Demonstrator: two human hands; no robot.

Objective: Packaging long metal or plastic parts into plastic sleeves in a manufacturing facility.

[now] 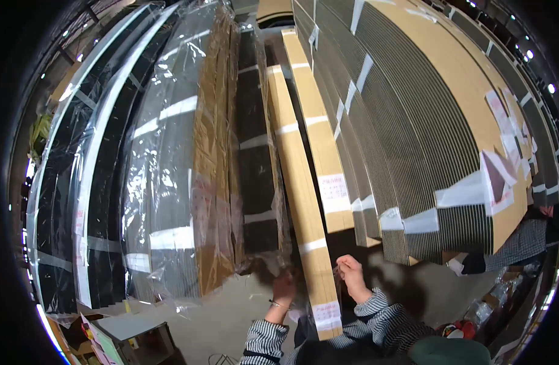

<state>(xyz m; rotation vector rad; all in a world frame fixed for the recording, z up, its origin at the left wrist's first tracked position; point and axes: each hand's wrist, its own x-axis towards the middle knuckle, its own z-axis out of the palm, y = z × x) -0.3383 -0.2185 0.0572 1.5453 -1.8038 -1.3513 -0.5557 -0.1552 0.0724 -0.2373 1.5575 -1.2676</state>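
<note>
A long, narrow cardboard bundle (303, 201) runs away from me between my hands, with white tape bands across it and a paper label (327, 315) at its near end. My left hand (285, 287) is at the bundle's left side, in shadow; its fingers are dark and blurred. On the other side, my right hand (351, 275) is beside the bundle with its fingers curled together. Whatever those fingers pinch, if anything, is too small to make out. Just right of this bundle lies a second narrow cardboard bundle (319, 143), also taped and labelled.
Large stacks of taped corrugated cardboard (407, 109) rise on the right. On the left stand plastic-wrapped bundles (170, 158) and black panels (103, 182). A small grey-topped table (130, 326) is at the lower left. Checked fabric (516, 243) shows at the right.
</note>
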